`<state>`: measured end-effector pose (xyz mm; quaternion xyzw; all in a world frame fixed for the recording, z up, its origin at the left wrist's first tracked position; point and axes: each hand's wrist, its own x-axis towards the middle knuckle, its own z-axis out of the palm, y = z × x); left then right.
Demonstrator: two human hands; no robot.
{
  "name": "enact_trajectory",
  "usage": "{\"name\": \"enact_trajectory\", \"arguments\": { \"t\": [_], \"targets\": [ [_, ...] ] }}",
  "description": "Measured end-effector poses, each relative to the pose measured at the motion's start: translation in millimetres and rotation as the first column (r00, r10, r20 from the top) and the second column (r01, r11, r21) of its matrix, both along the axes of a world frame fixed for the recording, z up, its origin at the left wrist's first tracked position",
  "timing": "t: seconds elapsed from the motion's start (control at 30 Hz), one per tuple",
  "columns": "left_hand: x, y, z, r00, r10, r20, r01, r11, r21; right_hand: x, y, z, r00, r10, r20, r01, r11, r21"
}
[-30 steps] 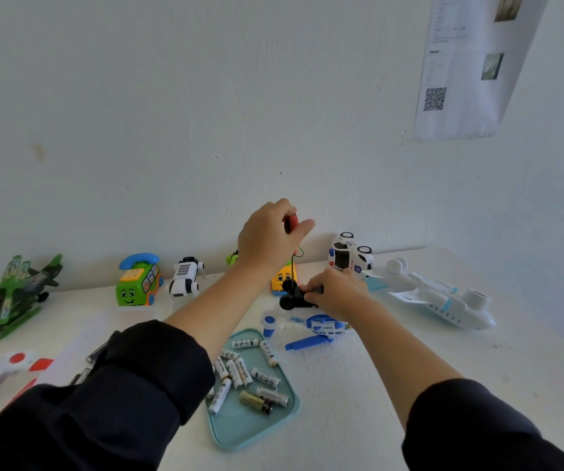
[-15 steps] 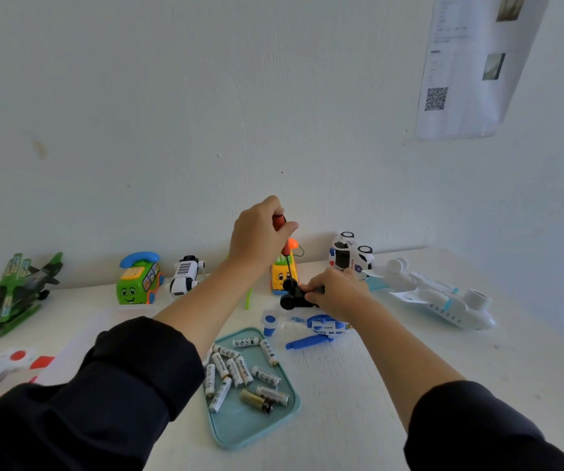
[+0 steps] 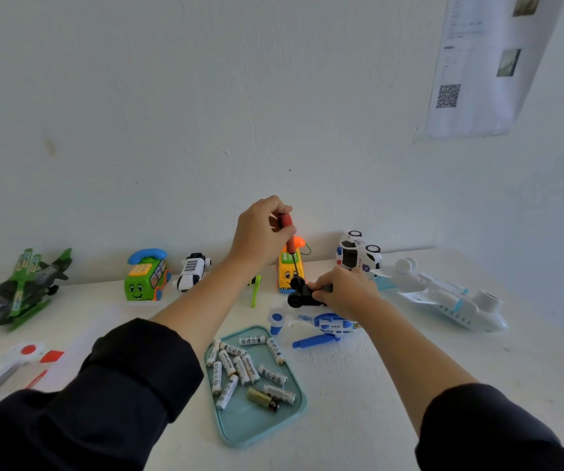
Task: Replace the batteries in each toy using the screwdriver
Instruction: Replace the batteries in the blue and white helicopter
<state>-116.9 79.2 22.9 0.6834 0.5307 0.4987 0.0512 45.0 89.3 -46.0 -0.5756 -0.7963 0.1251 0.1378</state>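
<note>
Now your left hand (image 3: 262, 232), clamped on the screwdriver (image 3: 289, 239), has risen slightly above your right hand (image 3: 345, 292) gripping the black toy (image 3: 299, 294), suggesting the screw is backing out.

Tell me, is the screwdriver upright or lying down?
Upright. The left hand grips the screwdriver by its red handle, shaft pointing down to the black toy.

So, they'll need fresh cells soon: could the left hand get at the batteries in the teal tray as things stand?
Probably not right away: the left hand grips the screwdriver, so it must put that down first. Otherwise the way looks free; the batteries lie uncovered in the teal tray, just beside the left forearm.
</note>
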Motion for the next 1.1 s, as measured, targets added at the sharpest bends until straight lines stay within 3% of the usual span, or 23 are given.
{"name": "enact_trajectory", "arguments": {
  "t": [0.13, 0.27, 0.37, 0.5, 0.6, 0.73, 0.87, 1.0, 1.07, 1.1],
  "targets": [
    [-2.7, -1.4, -1.2, 0.994, -0.109, 0.030, 0.110, 0.993, -0.042, -0.4, 0.7, -1.0, 1.000, -0.006, -0.004, 0.006, 1.000, -0.003],
    [-1.0, -2.5, -1.3, 0.979, -0.144, 0.143, 0.153, 0.987, -0.053, -0.2, -0.1, -0.1, 1.000, 0.003, 0.008, -0.003, 1.000, 0.007],
    [2.1, -4.0, -8.8, 0.986, -0.120, 0.119, 0.123, 0.992, -0.022, -0.9, -0.4, 0.8, 1.000, 0.003, 0.014, -0.003, 1.000, 0.011],
    [2.7, -1.0, -8.1, 0.980, -0.095, 0.172, 0.122, 0.980, -0.154, -0.6, -0.3, 0.3, 1.000, -0.004, 0.011, 0.004, 1.000, 0.017],
    [4.9, 2.7, -3.0, 0.994, -0.001, -0.106, -0.017, 0.985, -0.169, -1.4, -0.9, 0.1, 1.000, -0.005, 0.003, 0.005, 1.000, 0.021],
    [7.7, 7.3, 4.7, 0.908, 0.152, -0.390, -0.232, 0.958, -0.168, -2.5, -2.1, 0.8, 1.000, -0.008, -0.001, 0.008, 1.000, 0.019],
    [7.5, 3.4, 17.5, 0.706, 0.233, -0.668, -0.415, 0.901, -0.126, -1.8, -2.9, 0.8, 1.000, -0.003, -0.004, 0.003, 1.000, 0.013],
    [2.5, -2.9, 31.3, 0.561, 0.216, -0.799, -0.541, 0.826, -0.157, -1.2, -2.9, 0.6, 1.000, -0.006, -0.002, 0.006, 1.000, 0.021],
    [1.0, -5.9, 29.5, 0.600, 0.188, -0.778, -0.470, 0.869, -0.153, -1.7, -3.0, 0.0, 1.000, -0.004, -0.003, 0.004, 1.000, 0.021],
    [1.3, -6.5, 28.2, 0.661, 0.147, -0.736, -0.400, 0.899, -0.180, -1.7, -2.6, -0.2, 1.000, -0.005, -0.004, 0.005, 1.000, 0.022]
  ]
}}
